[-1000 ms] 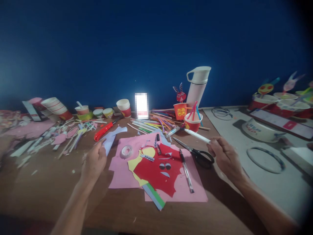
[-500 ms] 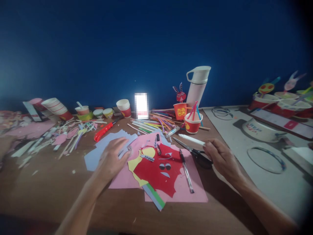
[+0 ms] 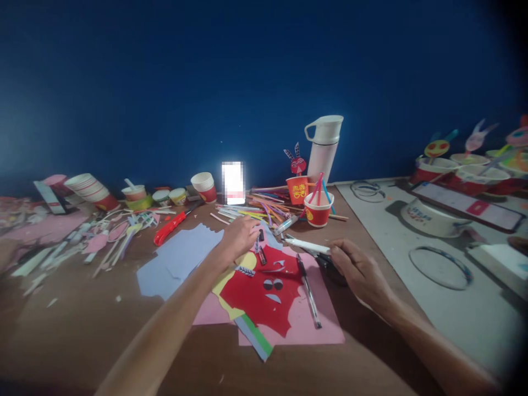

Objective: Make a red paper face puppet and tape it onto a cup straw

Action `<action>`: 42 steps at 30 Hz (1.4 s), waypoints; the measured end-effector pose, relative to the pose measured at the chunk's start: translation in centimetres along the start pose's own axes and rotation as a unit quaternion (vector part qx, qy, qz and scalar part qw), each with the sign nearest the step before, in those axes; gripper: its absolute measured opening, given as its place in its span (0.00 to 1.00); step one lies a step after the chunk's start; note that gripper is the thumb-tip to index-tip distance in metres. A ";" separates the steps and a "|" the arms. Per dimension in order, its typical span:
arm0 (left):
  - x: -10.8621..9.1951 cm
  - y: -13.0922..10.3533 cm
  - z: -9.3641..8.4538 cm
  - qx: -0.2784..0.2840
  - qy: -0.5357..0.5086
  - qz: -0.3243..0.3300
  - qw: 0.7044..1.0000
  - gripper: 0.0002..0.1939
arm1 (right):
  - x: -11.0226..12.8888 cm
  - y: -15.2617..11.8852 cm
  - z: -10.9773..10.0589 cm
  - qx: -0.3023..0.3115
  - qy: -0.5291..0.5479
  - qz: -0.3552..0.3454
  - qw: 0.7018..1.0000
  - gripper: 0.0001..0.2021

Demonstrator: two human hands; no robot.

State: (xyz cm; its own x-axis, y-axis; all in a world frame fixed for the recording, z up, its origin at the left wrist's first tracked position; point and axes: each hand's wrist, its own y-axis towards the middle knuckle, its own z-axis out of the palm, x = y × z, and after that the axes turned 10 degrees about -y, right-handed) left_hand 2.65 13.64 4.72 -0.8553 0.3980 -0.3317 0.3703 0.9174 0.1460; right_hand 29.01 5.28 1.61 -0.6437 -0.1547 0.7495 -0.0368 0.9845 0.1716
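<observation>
My right hand (image 3: 358,275) pinches one end of a slim white stick (image 3: 307,245), which points left above the black-handled scissors (image 3: 332,269). My left hand (image 3: 241,239) hovers over the paper pile with loosely bent fingers and no object visible in it; its fingertips are near a small black cap (image 3: 261,235). Below lies a cut red paper (image 3: 264,305) carrying two dark-and-white paper eyes (image 3: 273,284) and a pale half-round piece (image 3: 273,298). A clear-barrelled pen (image 3: 310,297) rests across the red and pink sheets (image 3: 325,330). A patterned paper ear (image 3: 245,270) sits on yellow paper.
Light blue paper (image 3: 181,258) and a red utility knife (image 3: 170,228) lie left. Behind are colourful sticks (image 3: 272,212), paper cups (image 3: 204,188), a red cup with straws (image 3: 318,212) and a white flask (image 3: 324,148). A phone (image 3: 468,204) and bowl (image 3: 433,217) are right.
My left hand has moved right and forward from the blue paper to above the pile's upper part. My right hand keeps the white stick, shifting slightly left in view.
</observation>
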 end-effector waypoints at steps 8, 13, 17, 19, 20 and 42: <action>-0.1 3.1 2.7 0.005 0.022 -0.111 0.994 0.14 | 0.7 -0.1 -0.2 0.008 -0.015 -0.028 0.999 0.14; 0.6 3.3 3.7 0.012 -0.023 -0.125 0.992 0.12 | 1.0 -0.2 -0.4 0.009 -0.016 -0.043 0.999 0.13; 0.0 3.1 3.3 -0.029 -0.102 -0.109 0.988 0.09 | 1.0 -0.3 -0.3 0.012 -0.009 -0.037 0.999 0.12; -0.8 2.9 2.5 -0.077 -0.157 -0.095 0.980 0.07 | 0.9 -0.4 -0.1 0.014 0.007 -0.027 1.000 0.12; -1.3 2.7 2.0 -0.105 -0.188 -0.090 0.972 0.05 | 0.9 -0.4 0.0 0.014 0.023 -0.020 0.999 0.12; -5.6 -0.9 2.2 -0.276 -0.657 -0.109 0.693 0.14 | 1.2 -0.2 1.2 0.059 0.292 0.071 0.952 0.14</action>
State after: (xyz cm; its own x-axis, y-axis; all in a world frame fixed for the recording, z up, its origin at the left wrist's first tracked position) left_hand 7.93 10.62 4.44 0.3335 0.2415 -0.9113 -0.2208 0.9598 0.1735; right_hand 27.32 5.05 1.66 -0.1145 -0.0047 0.9934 -0.0885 0.9961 -0.0055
